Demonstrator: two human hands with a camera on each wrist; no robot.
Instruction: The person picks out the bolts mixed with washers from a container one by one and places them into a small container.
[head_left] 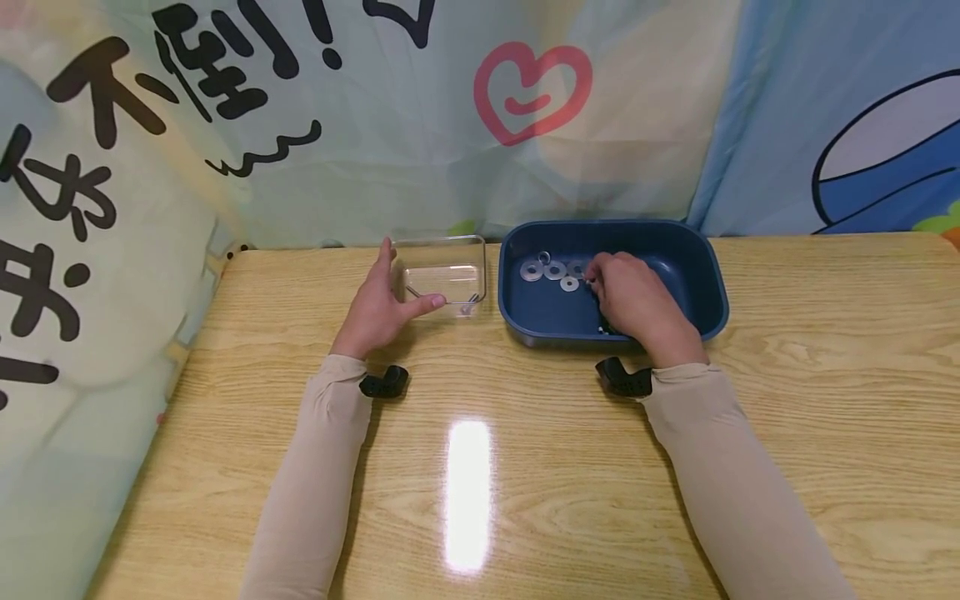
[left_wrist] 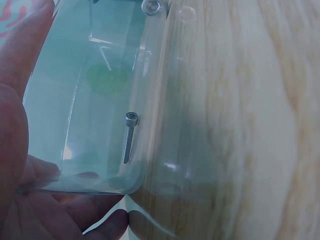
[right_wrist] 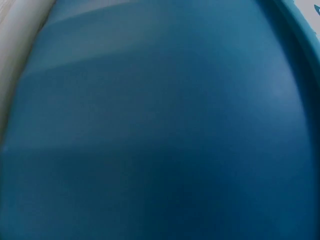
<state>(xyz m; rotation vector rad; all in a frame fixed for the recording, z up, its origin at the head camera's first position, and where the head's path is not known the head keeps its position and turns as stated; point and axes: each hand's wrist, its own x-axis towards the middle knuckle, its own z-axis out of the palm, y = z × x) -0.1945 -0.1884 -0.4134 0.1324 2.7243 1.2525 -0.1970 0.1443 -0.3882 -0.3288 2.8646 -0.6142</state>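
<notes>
My left hand (head_left: 378,312) grips the left end of a clear plastic box (head_left: 483,267), thumb along the near rim and fingers at the far side. In the left wrist view a socket head screw (left_wrist: 129,137) lies in the box, with the head of another screw (left_wrist: 151,7) farther along. Inside a dark blue bin (head_left: 615,340) my right hand (head_left: 637,296) reaches down, fingers bent. Its fingertips are at a flat washer (head_left: 576,268), partly hiding it; whether they pinch anything is unclear. Bare bin surface fills the right wrist view.
Several more washers (head_left: 555,271) lie at the bin's left, with a small ring (head_left: 544,257) behind. Small dark pieces (head_left: 607,330) show below my right hand. Box and bin stand side by side on the wooden table (head_left: 555,467), before a printed curtain (head_left: 420,167).
</notes>
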